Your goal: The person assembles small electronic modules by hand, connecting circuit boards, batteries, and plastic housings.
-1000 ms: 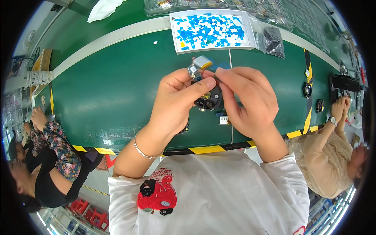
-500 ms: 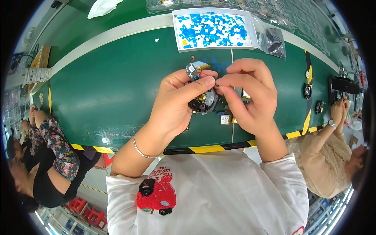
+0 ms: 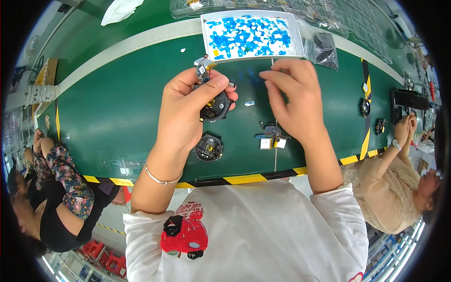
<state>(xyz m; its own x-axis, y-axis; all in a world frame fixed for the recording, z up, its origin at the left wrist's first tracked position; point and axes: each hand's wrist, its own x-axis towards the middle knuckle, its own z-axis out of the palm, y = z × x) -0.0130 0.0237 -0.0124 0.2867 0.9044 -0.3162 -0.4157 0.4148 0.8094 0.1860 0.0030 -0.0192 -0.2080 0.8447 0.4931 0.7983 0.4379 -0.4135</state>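
**Right hand leaves the part and goes up toward the sticker sheet**

Change since half a second ago: our two hands were pinched together over the small black round assembly; now they have separated. Our left hand [image 3: 188, 113] keeps it clenched between thumb and fingers, the black round assembly [image 3: 213, 107] raised above the mat with a little camera-like module [image 3: 203, 70] on a flex sticking up at the top. Our right hand [image 3: 293, 101] has let go and holds nothing we can see, fingers loosely curled, tips near the lower edge of the white sheet of blue stickers [image 3: 249, 36]. We judge a fresh sticker is wanted for the held part.

Surface: green bench mat [image 3: 117, 108] with yellow-black striped edge. A second black round housing [image 3: 208, 147] lies below the left hand; a small cluster of parts [image 3: 271, 136] sits under the right wrist. Clear bags further back.

Room: seated co-workers on both sides.
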